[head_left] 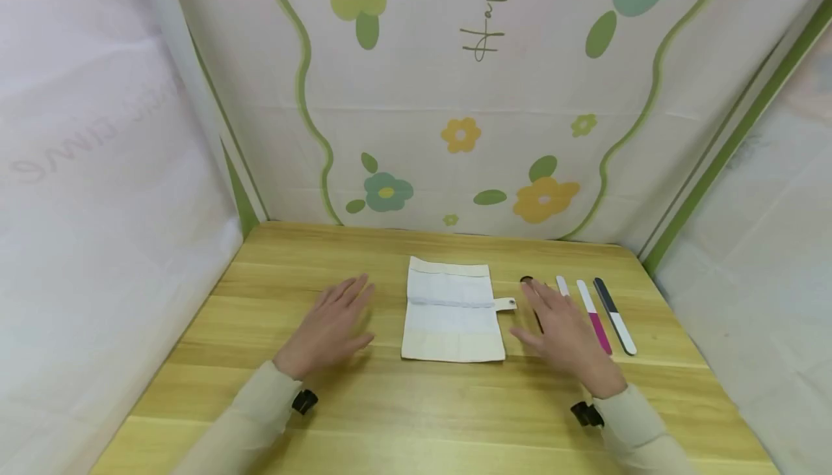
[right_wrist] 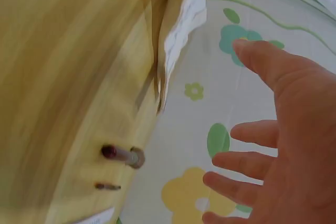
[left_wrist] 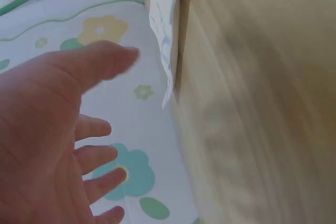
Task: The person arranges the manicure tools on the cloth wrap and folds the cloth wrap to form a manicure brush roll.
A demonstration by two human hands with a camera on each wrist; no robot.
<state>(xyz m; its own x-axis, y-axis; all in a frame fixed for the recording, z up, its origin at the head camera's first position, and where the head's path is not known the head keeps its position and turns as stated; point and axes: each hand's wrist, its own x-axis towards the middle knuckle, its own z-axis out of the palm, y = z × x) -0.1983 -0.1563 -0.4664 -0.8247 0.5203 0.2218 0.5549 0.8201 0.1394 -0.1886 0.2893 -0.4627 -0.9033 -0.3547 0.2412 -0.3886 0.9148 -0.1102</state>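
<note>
A white fold-out case (head_left: 451,345) lies spread on the table, a snap strap (head_left: 505,304) sticking out from its right side. Left of it is my left hand (head_left: 330,327), fingers extended and apart from the case. My right hand (head_left: 565,330) hovers to the right, its fingers also extended, holding nothing. Partly hidden beneath that hand are a slim dark-ended tool (head_left: 527,279), whose kind I cannot tell, and a white strip (head_left: 562,285). Just beyond lie a white-and-pink nail file (head_left: 594,320) and a black-and-white nail file (head_left: 614,316).
The wooden table (head_left: 416,424) is walled at the back by a flower-printed cloth (head_left: 403,85), with pale cloth on both sides. In the right wrist view, a dark-red-tipped stick (right_wrist: 123,155) and a small dark piece (right_wrist: 107,186) show on the tabletop.
</note>
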